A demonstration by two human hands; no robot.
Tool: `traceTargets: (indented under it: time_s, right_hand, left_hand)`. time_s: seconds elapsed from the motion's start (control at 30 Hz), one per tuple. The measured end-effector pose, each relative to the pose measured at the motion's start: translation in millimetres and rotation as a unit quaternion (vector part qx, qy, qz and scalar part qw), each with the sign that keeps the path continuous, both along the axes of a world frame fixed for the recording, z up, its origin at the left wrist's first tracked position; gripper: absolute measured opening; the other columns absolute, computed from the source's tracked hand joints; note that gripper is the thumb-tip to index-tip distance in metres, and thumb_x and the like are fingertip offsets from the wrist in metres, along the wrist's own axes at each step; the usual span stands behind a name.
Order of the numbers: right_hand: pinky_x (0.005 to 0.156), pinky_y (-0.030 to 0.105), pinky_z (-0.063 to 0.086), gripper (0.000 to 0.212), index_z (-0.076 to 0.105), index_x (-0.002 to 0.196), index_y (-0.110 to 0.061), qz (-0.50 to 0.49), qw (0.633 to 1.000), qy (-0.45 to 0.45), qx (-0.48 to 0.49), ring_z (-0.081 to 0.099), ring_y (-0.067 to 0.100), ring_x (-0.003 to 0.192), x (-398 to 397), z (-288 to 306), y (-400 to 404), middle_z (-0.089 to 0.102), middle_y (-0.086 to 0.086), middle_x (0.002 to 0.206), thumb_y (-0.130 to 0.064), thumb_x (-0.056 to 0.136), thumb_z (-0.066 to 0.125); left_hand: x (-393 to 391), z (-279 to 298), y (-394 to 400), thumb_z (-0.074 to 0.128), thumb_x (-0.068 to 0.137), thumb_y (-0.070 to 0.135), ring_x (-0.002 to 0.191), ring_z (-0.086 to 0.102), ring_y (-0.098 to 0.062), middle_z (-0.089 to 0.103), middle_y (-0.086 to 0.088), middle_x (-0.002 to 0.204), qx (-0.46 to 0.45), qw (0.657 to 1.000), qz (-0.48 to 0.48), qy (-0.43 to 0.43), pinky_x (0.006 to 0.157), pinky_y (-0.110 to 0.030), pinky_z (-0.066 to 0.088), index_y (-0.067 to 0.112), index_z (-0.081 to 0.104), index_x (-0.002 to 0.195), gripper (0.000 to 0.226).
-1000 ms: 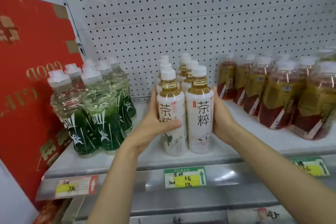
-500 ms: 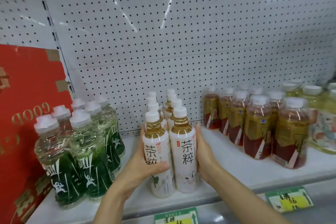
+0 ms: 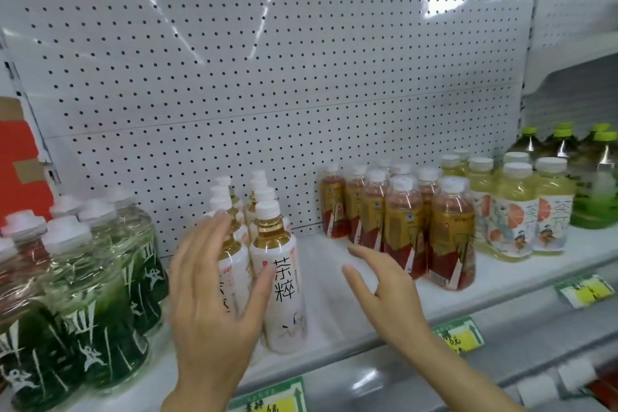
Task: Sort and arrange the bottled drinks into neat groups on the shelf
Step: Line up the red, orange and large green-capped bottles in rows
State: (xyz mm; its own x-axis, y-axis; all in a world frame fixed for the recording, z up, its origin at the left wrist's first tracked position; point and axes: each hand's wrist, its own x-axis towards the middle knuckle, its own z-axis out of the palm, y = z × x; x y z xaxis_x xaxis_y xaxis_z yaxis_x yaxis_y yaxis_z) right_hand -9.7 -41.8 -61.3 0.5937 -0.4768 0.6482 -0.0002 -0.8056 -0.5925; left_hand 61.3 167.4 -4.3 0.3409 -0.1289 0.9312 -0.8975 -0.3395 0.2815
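Observation:
Two rows of white-labelled tea bottles (image 3: 282, 278) stand on the white shelf (image 3: 327, 308), running back toward the pegboard. My left hand (image 3: 214, 298) hovers in front of the left row with fingers spread, holding nothing; whether it touches the front bottle I cannot tell. My right hand (image 3: 384, 291) is off to the right of the rows, fingers relaxed and apart, over bare shelf. Green-labelled bottles (image 3: 87, 304) stand grouped at the left, red-and-gold tea bottles (image 3: 401, 227) at the right, then pale yellow bottles (image 3: 521, 211).
Green-capped bottles (image 3: 588, 184) stand at the far right. A red carton (image 3: 20, 164) leans at the far left. White pegboard (image 3: 267, 77) backs the shelf. Price tags (image 3: 458, 338) line the front rail. A gap of bare shelf lies between the white and red groups.
Both hands have let go of the two front white bottles and pulled back, the right one moving rightward. The view has shifted up and to the right.

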Motion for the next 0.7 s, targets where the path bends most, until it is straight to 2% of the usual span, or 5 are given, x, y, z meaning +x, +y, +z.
traceTargets:
  time_s: [0.07, 0.13, 0.27, 0.47, 0.7]
  right_hand:
    - [0.093, 0.026, 0.049, 0.036, 0.064, 0.125, -0.018, -0.042, 0.997, -0.039, -0.051, 0.057, 0.005, 0.109, -16.4, -0.3, -17.3, 0.066, -0.007, 0.118, -0.031, 0.092, 0.065]
    - [0.089, 0.025, 0.05, 0.036, 0.065, 0.122, -0.015, -0.081, 0.991, -0.068, -0.085, 0.056, 0.007, 0.106, -32.2, 2.3, -39.4, 0.068, -0.004, 0.112, -0.023, 0.087, 0.071]
    - [0.098, 0.026, 0.038, 0.044, 0.06, 0.127, -0.011, -0.163, 0.977, -0.101, -0.094, 0.053, 0.025, 0.116, -63.7, 8.7, -94.7, 0.063, 0.004, 0.122, -0.02, 0.086, 0.072]
    - [0.113, 0.045, 0.033, 0.082, 0.03, 0.15, -0.015, -0.101, 0.993, -0.028, 0.048, 0.035, 0.022, 0.138, -84.8, 8.1, -147.2, 0.038, 0.006, 0.151, -0.033, 0.083, 0.075]
    - [0.094, 0.031, 0.045, 0.084, 0.038, 0.14, -0.021, 0.001, 0.995, -0.004, 0.102, 0.05, 0.009, 0.114, -79.8, -8.0, -169.0, 0.05, -0.007, 0.131, -0.046, 0.072, 0.08]
  left_hand:
    - [-10.5, -1.5, -19.9, 0.063, 0.09, 0.03, 0.134, 0.043, -0.013, 0.051, -0.002, 0.139, 0.007, 0.994, -0.003, -0.111, 0.118, -0.029, 0.026, 0.002, 0.051, 0.137, 0.055]
    - [-20.0, -5.4, -46.0, 0.065, 0.09, 0.023, 0.129, 0.049, -0.015, 0.058, -0.004, 0.134, 0.017, 0.992, -0.039, -0.115, 0.116, -0.03, 0.031, 0.004, 0.055, 0.133, 0.048]
    - [-30.8, -7.2, -109.5, 0.062, 0.094, 0.03, 0.124, 0.042, 0.0, 0.056, 0.005, 0.132, 0.069, 0.993, -0.096, 0.03, 0.11, -0.01, 0.023, 0.018, 0.055, 0.134, 0.042]
    - [-0.8, 14.7, -227.1, 0.059, 0.094, 0.048, 0.119, 0.053, -0.016, 0.05, 0.0, 0.136, 0.144, 0.95, -0.115, 0.251, 0.1, -0.039, 0.047, 0.022, 0.046, 0.141, 0.056]
    - [0.9, 35.9, -288.8, 0.059, 0.09, 0.059, 0.098, 0.064, -0.02, 0.066, -0.001, 0.119, 0.172, 0.945, -0.059, 0.271, 0.085, -0.04, 0.055, 0.019, 0.059, 0.13, 0.057]
